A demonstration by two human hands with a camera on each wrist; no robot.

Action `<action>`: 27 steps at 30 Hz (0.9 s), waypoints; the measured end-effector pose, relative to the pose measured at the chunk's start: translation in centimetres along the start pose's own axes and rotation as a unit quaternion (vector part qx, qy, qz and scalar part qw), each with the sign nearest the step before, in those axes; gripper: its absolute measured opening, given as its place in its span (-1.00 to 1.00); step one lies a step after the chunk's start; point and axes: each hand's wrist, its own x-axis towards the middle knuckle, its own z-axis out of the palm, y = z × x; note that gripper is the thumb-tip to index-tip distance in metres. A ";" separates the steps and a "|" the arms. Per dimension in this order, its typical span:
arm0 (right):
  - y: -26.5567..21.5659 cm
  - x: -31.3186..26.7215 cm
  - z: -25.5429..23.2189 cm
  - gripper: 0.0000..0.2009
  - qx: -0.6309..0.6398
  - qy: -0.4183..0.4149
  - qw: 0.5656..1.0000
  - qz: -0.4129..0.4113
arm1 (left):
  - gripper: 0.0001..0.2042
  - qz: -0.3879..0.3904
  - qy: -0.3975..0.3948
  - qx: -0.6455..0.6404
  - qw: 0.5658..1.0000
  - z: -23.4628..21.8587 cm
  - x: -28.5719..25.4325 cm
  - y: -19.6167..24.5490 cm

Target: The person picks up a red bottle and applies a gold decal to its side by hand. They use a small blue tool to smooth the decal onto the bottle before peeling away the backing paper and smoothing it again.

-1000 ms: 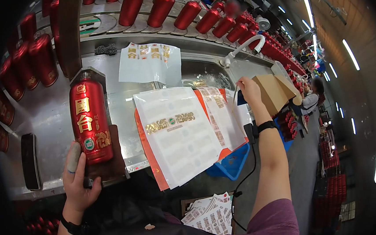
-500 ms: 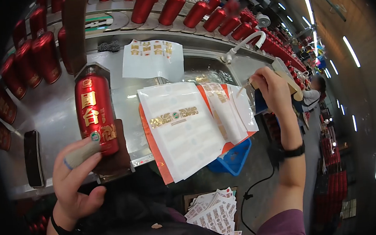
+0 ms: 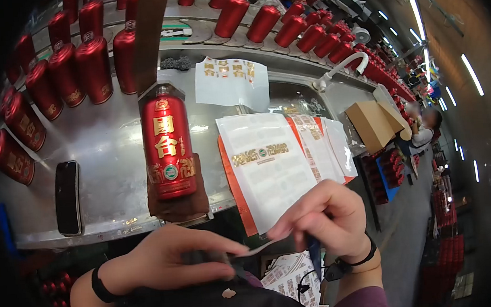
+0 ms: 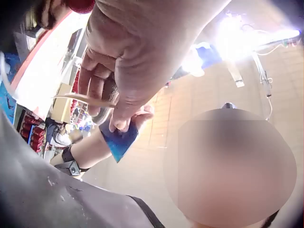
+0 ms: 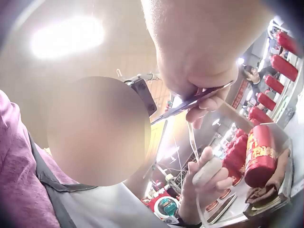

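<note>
In front of my torso, a thin pale strip is stretched between my two hands. My left hand pinches one end between thumb and fingers, and one of its fingers wears a grey finger cot. My right hand pinches the strip on the other side and also holds a flat dark-blue piece. Beyond the left hand, a red bottle with gold characters and a round green emblem rests on a brown cloth. White label sheets lie on an orange folder to its right.
A phone lies left of the bottle, with several red bottles behind. Another label sheet, a sink with a white faucet and a cardboard box stand beyond. Loose label sheets sit below the table edge.
My left hand has left the bottle and come in front of my torso. My right hand has swung in from the far right beside the box, bringing the strip to the left hand.
</note>
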 end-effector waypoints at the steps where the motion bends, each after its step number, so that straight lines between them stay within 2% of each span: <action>1: 0.7 -0.4 -0.2 -0.93 0.020 0.042 0.999 0.011 | -0.73 -0.077 0.044 -0.034 0.996 -0.2 -1.1 0.0; 2: 1.4 -0.6 -0.3 -0.97 0.041 0.078 0.996 0.020 | -0.79 -0.043 0.101 -0.056 0.992 -0.2 -1.9 -0.5; 3: 2.2 -0.8 -0.4 -0.97 0.044 0.075 0.996 0.023 | -0.79 -0.045 0.104 -0.059 0.992 -0.4 -2.8 -1.1; 5: 4.0 -1.2 -0.6 -0.97 0.084 0.161 0.981 0.065 | -0.84 -0.075 0.174 -0.034 0.981 -1.1 -4.6 -2.4; 7: 6.1 -1.6 -0.6 -0.95 0.078 0.163 0.979 0.095 | -0.86 -0.088 0.207 -0.040 0.974 -1.4 -5.6 -3.7; 9: 7.6 -1.3 -0.7 -0.90 0.079 0.157 0.976 0.128 | -0.89 -0.098 0.287 -0.013 0.953 -1.5 -6.1 -4.3; 10: 8.4 -0.8 -0.5 -0.80 -0.061 0.178 0.972 0.138 | -0.90 -0.094 0.294 0.008 0.951 -1.8 -6.1 -4.3; 11: 9.1 -0.3 -0.2 -0.69 -0.198 0.194 0.950 0.143 | -0.90 -0.107 0.306 0.008 0.946 -1.8 -6.1 -4.5; 12: 9.5 -0.1 -0.4 -0.47 -0.409 0.185 0.890 0.080 | -0.89 -0.060 0.303 0.083 0.948 -1.9 -5.8 -4.8; 13: 8.8 0.6 0.6 -0.48 -0.436 0.198 0.875 0.071 | -0.88 -0.012 0.296 0.158 0.942 -1.9 -5.4 -4.9; 14: 7.5 1.3 1.5 -0.49 -0.399 0.126 0.906 0.064 | -0.88 -0.023 0.307 0.159 0.938 -1.8 -5.0 -5.1; 16: 5.9 3.0 3.2 -0.50 -0.293 -0.010 0.956 0.031 | -0.90 0.037 0.246 0.243 0.938 -1.7 -4.1 -5.0; 17: 5.8 4.1 4.4 -0.49 -0.223 -0.072 0.972 0.002 | -0.90 0.030 0.250 0.243 0.937 -1.8 -3.8 -4.8; 18: 5.7 4.8 5.1 -0.44 -0.190 -0.137 0.972 0.028 | -0.90 0.030 0.239 0.258 0.936 -1.8 -3.5 -4.5; 19: 6.0 5.5 6.1 -0.43 -0.170 -0.147 0.974 0.011 | -0.89 0.032 0.228 0.271 0.935 -1.9 -3.4 -4.4; 22: 6.9 7.1 6.5 -0.46 -0.208 -0.165 0.963 0.033 | -0.89 0.028 0.250 0.249 0.935 -2.3 -3.6 -4.4; 23: 7.7 7.2 6.6 -0.54 -0.167 -0.132 0.975 0.067 | -0.89 0.030 0.264 0.227 0.937 -2.4 -3.6 -4.5; 27: 8.6 8.3 5.9 -0.83 -0.122 -0.107 0.980 0.114 | -0.89 0.016 0.296 0.171 0.940 -3.4 -3.3 -4.9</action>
